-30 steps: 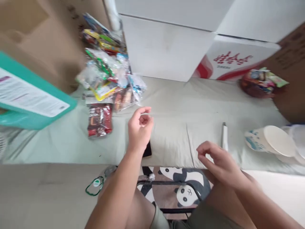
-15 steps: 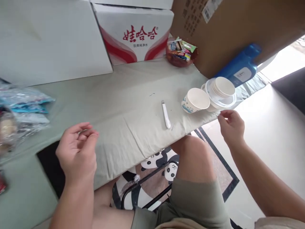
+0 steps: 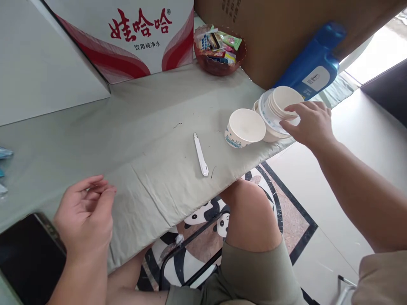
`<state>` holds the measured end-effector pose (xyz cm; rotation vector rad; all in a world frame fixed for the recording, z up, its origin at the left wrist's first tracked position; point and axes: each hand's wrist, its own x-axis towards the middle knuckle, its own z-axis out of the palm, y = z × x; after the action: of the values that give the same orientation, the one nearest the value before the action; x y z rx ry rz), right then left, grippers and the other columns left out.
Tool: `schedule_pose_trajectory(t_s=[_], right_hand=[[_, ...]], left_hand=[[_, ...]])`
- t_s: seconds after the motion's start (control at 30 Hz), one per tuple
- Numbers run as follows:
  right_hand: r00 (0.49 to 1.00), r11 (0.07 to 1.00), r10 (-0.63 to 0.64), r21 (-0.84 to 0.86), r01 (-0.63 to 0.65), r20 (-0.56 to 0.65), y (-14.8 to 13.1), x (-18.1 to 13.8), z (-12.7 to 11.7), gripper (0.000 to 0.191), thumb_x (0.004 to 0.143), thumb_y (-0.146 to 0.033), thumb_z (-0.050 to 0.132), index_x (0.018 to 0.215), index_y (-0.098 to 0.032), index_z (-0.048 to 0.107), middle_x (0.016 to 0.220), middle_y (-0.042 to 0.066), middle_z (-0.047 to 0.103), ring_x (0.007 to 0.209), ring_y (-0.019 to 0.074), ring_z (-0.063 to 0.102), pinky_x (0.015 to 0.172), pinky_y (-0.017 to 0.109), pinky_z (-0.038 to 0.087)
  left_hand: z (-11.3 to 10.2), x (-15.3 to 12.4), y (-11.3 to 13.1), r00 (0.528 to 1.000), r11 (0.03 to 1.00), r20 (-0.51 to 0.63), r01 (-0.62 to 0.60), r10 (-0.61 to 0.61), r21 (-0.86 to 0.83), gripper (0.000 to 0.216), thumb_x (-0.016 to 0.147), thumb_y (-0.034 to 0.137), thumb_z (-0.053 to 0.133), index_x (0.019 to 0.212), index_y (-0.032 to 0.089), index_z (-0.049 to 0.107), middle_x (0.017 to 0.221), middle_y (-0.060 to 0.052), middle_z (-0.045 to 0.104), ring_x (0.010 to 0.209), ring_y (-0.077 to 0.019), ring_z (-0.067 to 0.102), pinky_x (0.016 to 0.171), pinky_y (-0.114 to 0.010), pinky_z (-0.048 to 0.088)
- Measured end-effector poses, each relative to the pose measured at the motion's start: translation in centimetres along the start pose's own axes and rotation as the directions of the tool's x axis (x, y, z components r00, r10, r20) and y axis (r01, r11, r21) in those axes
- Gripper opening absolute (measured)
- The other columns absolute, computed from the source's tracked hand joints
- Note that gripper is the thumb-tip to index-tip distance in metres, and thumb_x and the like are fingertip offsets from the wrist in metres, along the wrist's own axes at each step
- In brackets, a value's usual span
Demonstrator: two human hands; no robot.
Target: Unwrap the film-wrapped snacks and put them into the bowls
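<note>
Over the near left part of the cloth hovers my left hand (image 3: 85, 212), loosely closed with thumb tip against the curled fingers; nothing shows in it. My right hand (image 3: 310, 123) reaches to a small stack of white paper cups (image 3: 286, 99), thumb and fingers apart at its near right side. Whether the fingertips touch the cups I cannot tell. That stack sits on a translucent plastic lid (image 3: 265, 103) on top of a paper bowl (image 3: 270, 134). Just left stands a single paper bowl (image 3: 247, 125) with blue print. A small white utility knife (image 3: 201, 156) lies mid-table.
A black-screened device (image 3: 32, 258) lies by my left wrist. Behind are a white-and-red carton (image 3: 143, 59), a basket of wrapped snacks (image 3: 219, 65), a blue bottle (image 3: 311, 63) and a brown cardboard box (image 3: 254, 42). The cloth-covered table (image 3: 152, 127) ends above my knees.
My right hand has moved up and left from beside the table edge to the cup stack, its fingers spreading. My left hand keeps its curled shape. The view has shifted.
</note>
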<state>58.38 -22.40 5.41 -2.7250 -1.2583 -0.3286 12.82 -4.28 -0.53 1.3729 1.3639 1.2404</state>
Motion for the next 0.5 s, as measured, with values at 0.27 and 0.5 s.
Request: schedule_pose_trajectory(t_s=[0.27, 0.5], right_hand=[[0.998, 0.992, -0.069, -0.105, 0.070, 0.007, 1.1, 0.7, -1.7, 0.039, 0.098, -0.045, 0.054, 0.070, -0.021, 0.043, 0.076, 0.004, 0.063, 0.088, 0.0199, 0.061, 0.093, 0.043, 0.033], [0.990, 0.996, -0.017, -0.085, 0.005, -0.138, 3.7, -1.3, -3.7, 0.040, 0.095, -0.041, 0.049, 0.071, -0.024, 0.021, 0.070, 0.002, 0.049, 0.083, 0.0198, 0.062, 0.090, 0.045, 0.037]], left_hand=[[6.6, -1.7, 3.9, 0.820, 0.918, 0.455, -0.396, 0.346, 0.015, 0.013, 0.074, 0.016, 0.072, 0.077, 0.029, 0.073, 0.077, 0.003, 0.070, 0.068, -0.0173, 0.062, 0.064, -0.034, 0.050], [26.0, -4.3, 13.8, 0.327, 0.859, 0.816, -0.372, 0.477, -0.353, 0.027, 0.065, 0.000, 0.080, 0.062, 0.023, 0.067, 0.075, 0.000, 0.063, 0.091, -0.0249, 0.068, 0.091, -0.039, 0.053]])
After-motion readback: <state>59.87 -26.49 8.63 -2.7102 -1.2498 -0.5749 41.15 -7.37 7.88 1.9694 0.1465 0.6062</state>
